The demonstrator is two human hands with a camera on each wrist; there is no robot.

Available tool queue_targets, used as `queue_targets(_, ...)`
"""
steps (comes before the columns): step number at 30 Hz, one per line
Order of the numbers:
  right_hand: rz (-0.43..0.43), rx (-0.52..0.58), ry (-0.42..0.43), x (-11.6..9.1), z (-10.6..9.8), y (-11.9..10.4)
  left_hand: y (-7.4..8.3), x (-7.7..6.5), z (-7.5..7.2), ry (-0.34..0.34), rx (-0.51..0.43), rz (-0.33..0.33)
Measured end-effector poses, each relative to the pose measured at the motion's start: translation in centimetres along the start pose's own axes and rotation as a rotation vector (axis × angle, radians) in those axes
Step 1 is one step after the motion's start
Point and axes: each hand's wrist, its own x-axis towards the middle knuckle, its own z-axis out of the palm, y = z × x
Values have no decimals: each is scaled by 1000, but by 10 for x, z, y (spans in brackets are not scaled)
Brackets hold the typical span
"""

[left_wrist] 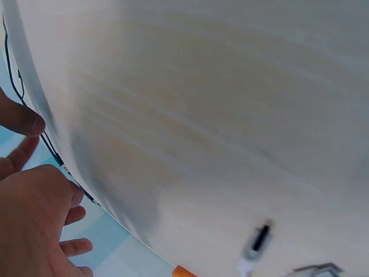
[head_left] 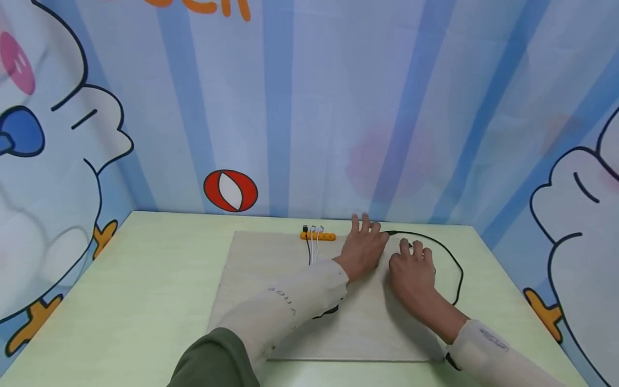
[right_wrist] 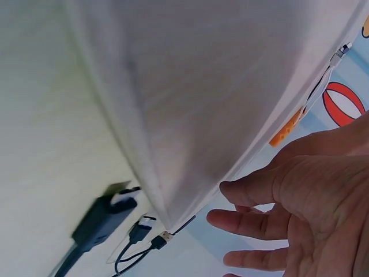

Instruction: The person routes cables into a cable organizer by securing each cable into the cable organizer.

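My left hand (head_left: 362, 250) is at the back edge of a pale flat board (head_left: 377, 328). Its thumb lies over a black cable (left_wrist: 52, 147) in the left wrist view, apparently pinching it, while the other fingers spread. Right of it, my right hand (head_left: 416, 274) is above the board's back right part, fingers loosely bent. In the right wrist view, a gap shows between its thumb and fingers. From beside the left hand the black cable curves out right and forward. An orange cable holder (head_left: 330, 236) carries several upright cable ends at the board's back edge.
In the right wrist view, a large black plug (right_wrist: 106, 216) and two smaller black plugs lie past the board's corner. The light table (head_left: 159, 279) surrounds the board. A printed striped backdrop (head_left: 319, 118) stands behind it.
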Motion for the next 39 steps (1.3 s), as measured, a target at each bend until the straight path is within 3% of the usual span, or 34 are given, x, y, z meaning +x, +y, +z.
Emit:
queue_targets(21,76,7,-89,-30,-6,24,25,22,5,27,10,27)
queue_targets(26,97,43,-148,-31,-9,26,28,32,20,27,-10,18)
queue_targets(31,115,57,-184,-33,-11,28,24,28,9,3,-33,19)
queue_targets(33,121,56,-195,-34,-10,29,23,23,-3,-16,-25,30)
queue_targets(39,134,53,-234,-37,-8,30,33,31,-4,-69,-75,44)
